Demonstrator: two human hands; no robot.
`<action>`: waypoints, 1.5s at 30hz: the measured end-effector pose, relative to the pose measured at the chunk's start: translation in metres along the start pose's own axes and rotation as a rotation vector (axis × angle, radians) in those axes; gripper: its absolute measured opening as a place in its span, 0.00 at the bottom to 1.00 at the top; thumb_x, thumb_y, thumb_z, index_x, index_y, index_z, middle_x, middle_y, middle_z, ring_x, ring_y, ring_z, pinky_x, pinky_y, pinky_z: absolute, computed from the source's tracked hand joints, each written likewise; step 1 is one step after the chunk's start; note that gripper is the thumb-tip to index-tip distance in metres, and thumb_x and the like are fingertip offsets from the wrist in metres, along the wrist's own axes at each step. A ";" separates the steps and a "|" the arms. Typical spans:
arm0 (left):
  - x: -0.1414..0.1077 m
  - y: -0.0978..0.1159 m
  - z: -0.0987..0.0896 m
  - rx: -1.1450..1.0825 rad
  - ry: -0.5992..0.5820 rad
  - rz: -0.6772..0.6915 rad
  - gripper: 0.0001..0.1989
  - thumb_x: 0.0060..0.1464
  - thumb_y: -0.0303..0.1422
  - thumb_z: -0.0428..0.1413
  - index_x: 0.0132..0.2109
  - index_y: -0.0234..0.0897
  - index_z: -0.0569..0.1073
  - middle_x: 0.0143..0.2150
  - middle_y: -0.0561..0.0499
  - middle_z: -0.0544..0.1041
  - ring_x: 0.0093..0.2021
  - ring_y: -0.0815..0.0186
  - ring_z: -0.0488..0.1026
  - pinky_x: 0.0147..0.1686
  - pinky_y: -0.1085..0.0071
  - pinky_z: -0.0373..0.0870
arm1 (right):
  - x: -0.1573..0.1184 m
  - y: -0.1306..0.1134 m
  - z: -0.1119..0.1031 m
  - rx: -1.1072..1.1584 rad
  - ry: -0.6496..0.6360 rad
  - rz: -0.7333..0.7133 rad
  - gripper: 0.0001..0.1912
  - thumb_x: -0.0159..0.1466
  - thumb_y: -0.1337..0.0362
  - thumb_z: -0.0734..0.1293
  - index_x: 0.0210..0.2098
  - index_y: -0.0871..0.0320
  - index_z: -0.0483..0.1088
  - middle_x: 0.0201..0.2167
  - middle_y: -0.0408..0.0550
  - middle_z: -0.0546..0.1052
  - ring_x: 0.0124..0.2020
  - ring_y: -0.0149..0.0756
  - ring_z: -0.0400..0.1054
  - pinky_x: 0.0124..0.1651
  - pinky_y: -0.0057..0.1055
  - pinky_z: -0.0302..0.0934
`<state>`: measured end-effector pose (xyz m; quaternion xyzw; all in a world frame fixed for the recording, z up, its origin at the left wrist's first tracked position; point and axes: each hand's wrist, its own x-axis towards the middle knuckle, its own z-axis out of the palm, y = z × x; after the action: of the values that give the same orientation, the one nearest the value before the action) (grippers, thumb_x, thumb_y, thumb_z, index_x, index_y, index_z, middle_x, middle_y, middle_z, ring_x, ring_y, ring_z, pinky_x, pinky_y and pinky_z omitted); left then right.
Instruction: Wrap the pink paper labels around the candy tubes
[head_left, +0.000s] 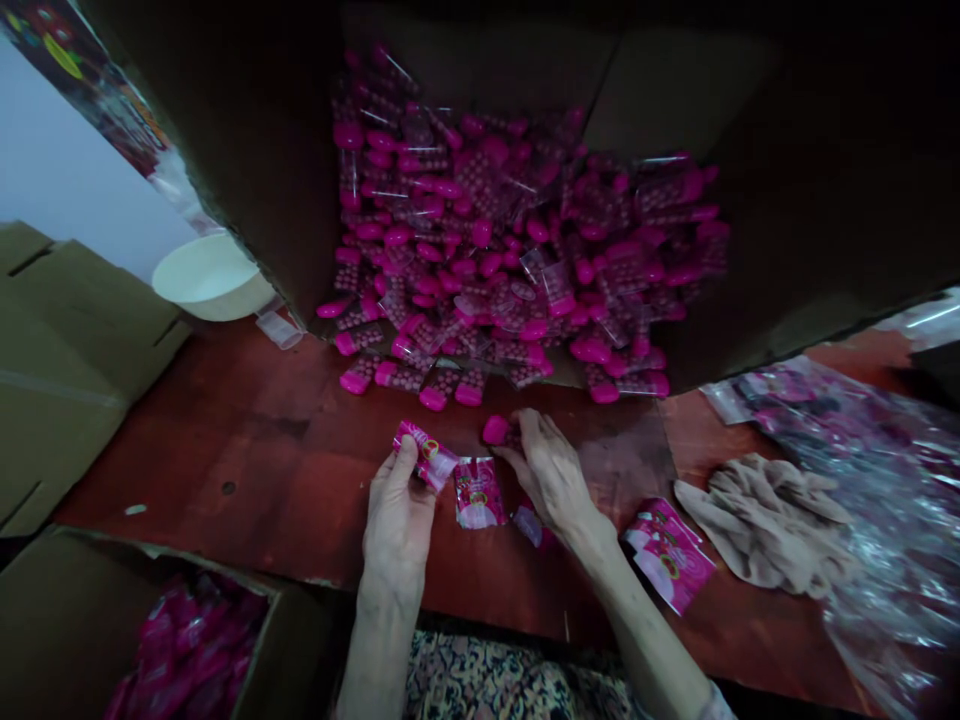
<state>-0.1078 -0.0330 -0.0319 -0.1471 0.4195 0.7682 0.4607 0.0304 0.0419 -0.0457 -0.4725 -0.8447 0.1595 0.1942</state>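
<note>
My left hand [399, 510] is closed on a pink printed wrapper [429, 456], pinched between thumb and fingers above the table. I cannot see whether anything is inside it. My right hand [553, 474] bends over the table with its fingers round a small candy bottle [496, 430], whose pink cap sticks out to the left. Between the hands a flat pink wrapper [478, 492] lies on the table, and another wrapper [531, 522] is partly covered by my right wrist. Many clear bottles of small balls with pink caps [480, 235] are heaped just beyond.
A large cardboard box [810, 180] lies on its side around the heap. More wrappers [671, 555], a crumpled cloth [772, 520] and clear plastic bags [892, 520] lie right. A white bowl [214, 280] stands left; an open box [274, 640] of pink packets is at lower left.
</note>
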 end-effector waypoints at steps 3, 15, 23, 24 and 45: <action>-0.003 -0.002 0.004 -0.012 -0.009 0.026 0.01 0.46 0.27 0.61 0.29 0.34 0.76 0.24 0.54 0.77 0.24 0.74 0.72 0.27 0.79 0.70 | -0.017 -0.013 -0.006 0.159 0.089 0.139 0.11 0.59 0.61 0.65 0.38 0.59 0.60 0.29 0.47 0.72 0.28 0.36 0.69 0.29 0.30 0.64; -0.017 -0.023 0.013 0.093 -0.042 0.111 0.10 0.40 0.36 0.64 0.28 0.35 0.73 0.23 0.55 0.75 0.23 0.71 0.71 0.28 0.73 0.67 | -0.049 -0.056 0.000 0.761 0.214 0.402 0.14 0.53 0.61 0.70 0.34 0.56 0.61 0.25 0.39 0.68 0.22 0.28 0.64 0.24 0.24 0.63; -0.021 -0.029 0.012 0.215 -0.073 0.073 0.12 0.40 0.38 0.64 0.27 0.34 0.72 0.21 0.55 0.73 0.20 0.71 0.68 0.24 0.74 0.65 | -0.056 -0.052 0.003 0.617 0.188 0.420 0.14 0.53 0.60 0.70 0.34 0.57 0.63 0.28 0.44 0.72 0.25 0.31 0.67 0.25 0.26 0.63; -0.022 -0.031 0.011 0.242 -0.091 0.059 0.12 0.40 0.39 0.63 0.27 0.34 0.72 0.21 0.55 0.73 0.20 0.72 0.68 0.23 0.75 0.64 | -0.056 -0.050 0.004 0.594 0.195 0.424 0.13 0.53 0.60 0.70 0.34 0.57 0.63 0.28 0.44 0.73 0.25 0.32 0.68 0.25 0.26 0.64; -0.024 -0.030 0.009 0.359 -0.363 -0.155 0.07 0.45 0.27 0.60 0.35 0.30 0.76 0.30 0.45 0.80 0.30 0.65 0.75 0.36 0.68 0.70 | -0.065 -0.035 0.019 0.906 0.309 0.408 0.13 0.52 0.65 0.72 0.37 0.56 0.69 0.32 0.43 0.73 0.31 0.32 0.69 0.36 0.31 0.66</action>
<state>-0.0687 -0.0334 -0.0270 0.0458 0.4471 0.6577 0.6045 0.0266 -0.0334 -0.0576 -0.5142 -0.5430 0.4721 0.4668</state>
